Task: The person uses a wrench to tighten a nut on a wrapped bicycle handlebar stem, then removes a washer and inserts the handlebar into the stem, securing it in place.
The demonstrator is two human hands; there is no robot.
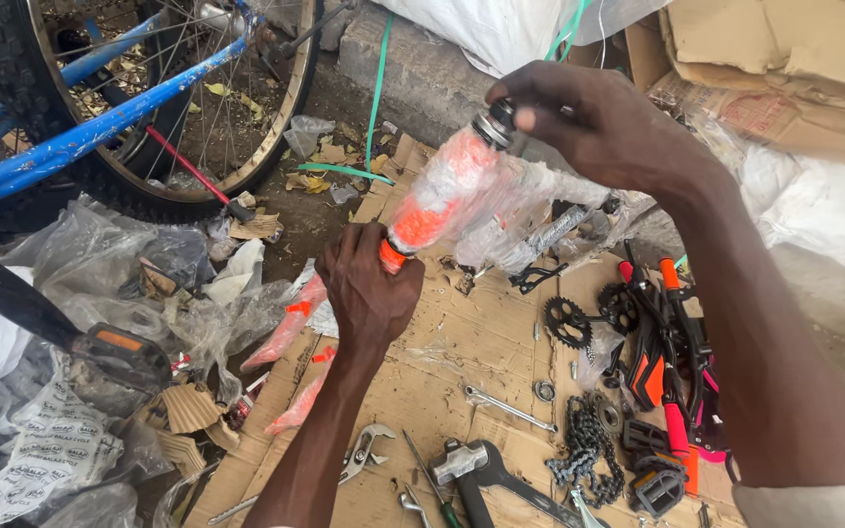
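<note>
My left hand (369, 286) grips the lower end of an orange bicycle frame part (437, 196) wrapped in clear plastic film. The wrapped part slants up to the right. My right hand (594, 122) closes over its upper end, where a dark metal ring (494, 124) shows between my fingers. More orange tubing in plastic (290, 328) runs down to the left, below my left hand. All of this is held above a sheet of brown cardboard (462, 342).
A blue bicycle with a spoked wheel (198, 98) stands at the upper left. On the cardboard lie a sprocket (566, 321), a chain (589, 450), a spanner (506, 406), a hammer (466, 469), pliers (364, 452) and orange-black parts (662, 352). Crumpled plastic (100, 264) lies at the left.
</note>
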